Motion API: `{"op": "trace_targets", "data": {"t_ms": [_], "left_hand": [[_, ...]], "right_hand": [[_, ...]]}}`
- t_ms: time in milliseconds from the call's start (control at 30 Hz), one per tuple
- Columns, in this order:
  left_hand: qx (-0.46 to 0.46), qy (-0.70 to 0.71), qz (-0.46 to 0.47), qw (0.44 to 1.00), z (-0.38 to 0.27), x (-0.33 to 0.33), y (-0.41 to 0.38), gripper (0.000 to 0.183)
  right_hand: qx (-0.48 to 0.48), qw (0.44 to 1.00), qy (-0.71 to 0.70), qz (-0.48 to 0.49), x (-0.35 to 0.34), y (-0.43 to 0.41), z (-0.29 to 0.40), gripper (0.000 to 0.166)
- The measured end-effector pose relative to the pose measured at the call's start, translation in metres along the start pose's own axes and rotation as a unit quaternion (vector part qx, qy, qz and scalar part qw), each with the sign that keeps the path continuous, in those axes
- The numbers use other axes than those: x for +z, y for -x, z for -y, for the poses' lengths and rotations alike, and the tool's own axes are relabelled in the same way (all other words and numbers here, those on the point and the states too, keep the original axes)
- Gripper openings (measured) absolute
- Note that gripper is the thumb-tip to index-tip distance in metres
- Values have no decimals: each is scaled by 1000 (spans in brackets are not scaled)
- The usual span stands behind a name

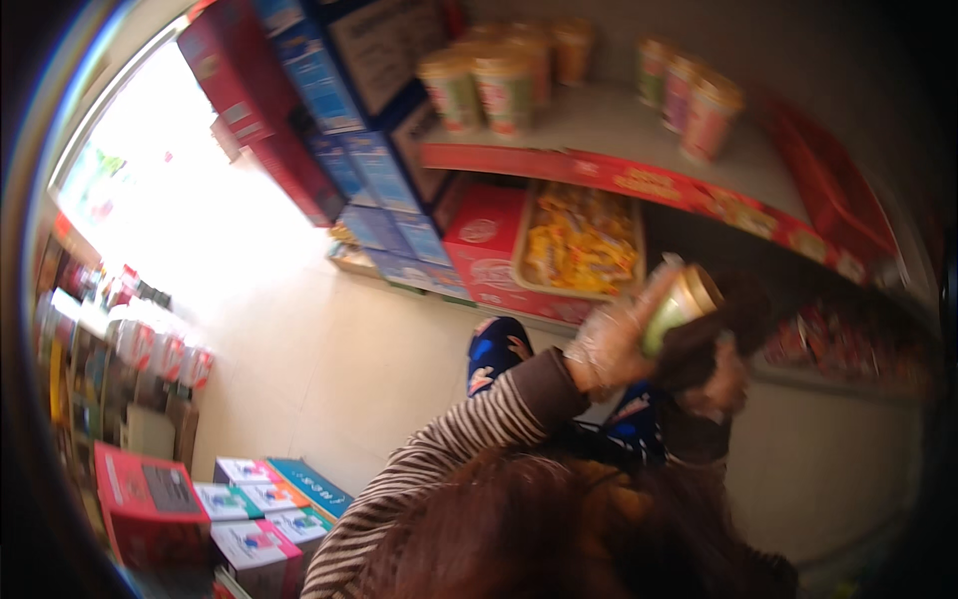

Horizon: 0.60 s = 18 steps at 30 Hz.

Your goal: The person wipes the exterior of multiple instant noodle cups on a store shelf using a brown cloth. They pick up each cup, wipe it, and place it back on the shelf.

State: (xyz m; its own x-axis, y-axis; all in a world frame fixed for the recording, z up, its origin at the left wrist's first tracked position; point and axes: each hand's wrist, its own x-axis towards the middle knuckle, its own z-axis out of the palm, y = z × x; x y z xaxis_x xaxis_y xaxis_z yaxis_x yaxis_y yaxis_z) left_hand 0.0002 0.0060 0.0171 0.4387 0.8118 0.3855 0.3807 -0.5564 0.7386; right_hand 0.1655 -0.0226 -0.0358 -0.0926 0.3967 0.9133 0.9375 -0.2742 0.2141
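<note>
My left hand (615, 343), in a clear plastic glove, grips a green cup-shaped container (666, 318) with a gold lid. The container is tilted in front of the lower shelf. A dark brown cloth (692, 350) lies against its side and hides part of it. My right hand (720, 385), also in a clear glove, holds this cloth and is blurred. Above, similar lidded containers (503, 93) stand in a cluster on the shelf (591, 116). Several more containers (711, 116) form a row farther right on it.
Under the shelf, a tray (518, 273) of yellow packets sits by a red carton (479, 239). Blue cartons (382, 172) are stacked left of it. A red bin (838, 180) lies at the shelf's right end. Boxed goods (258, 543) stand at lower left, bottle packs (150, 348) farther left.
</note>
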Motion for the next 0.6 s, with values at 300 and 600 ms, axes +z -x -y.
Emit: {"op": "trace_targets", "data": {"t_ms": [300,600], "left_hand": [[-106,278,211,931,15,-23,20,106],[-154,413,93,893,6,-16,21,79]], "right_hand": [[187,394,-872,223,-44,-50,-35,55],[324,477,-779,249,22,35,-35,59]]}}
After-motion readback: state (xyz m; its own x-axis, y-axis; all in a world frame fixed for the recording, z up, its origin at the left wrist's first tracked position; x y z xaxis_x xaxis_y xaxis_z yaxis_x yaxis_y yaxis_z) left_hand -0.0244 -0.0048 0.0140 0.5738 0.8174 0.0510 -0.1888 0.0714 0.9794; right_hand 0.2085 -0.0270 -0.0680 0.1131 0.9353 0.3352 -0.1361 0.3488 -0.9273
